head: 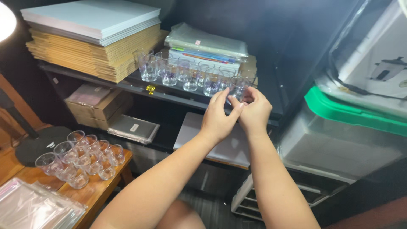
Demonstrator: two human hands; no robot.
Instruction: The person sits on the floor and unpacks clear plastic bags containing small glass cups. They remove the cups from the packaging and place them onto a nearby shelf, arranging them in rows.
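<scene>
Fingers of both hands [235,112] pinch clear cup [238,88] at shelf [169,96] edge; cup row [182,73] just left, cardboard stack [95,53] beyond.

The little cups [190,76] on the dark shelf [169,95] are clear like water. The stacked cardboard [91,53] is brown, with white sheets [91,19] on top. The bin lid [356,112] at right is green. The counter [99,191] is orange-brown wood.

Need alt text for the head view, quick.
Both hands, left hand and right hand, hold a small clear glass at a dark shelf lined with similar glasses; more sit on a wooden table.
</scene>
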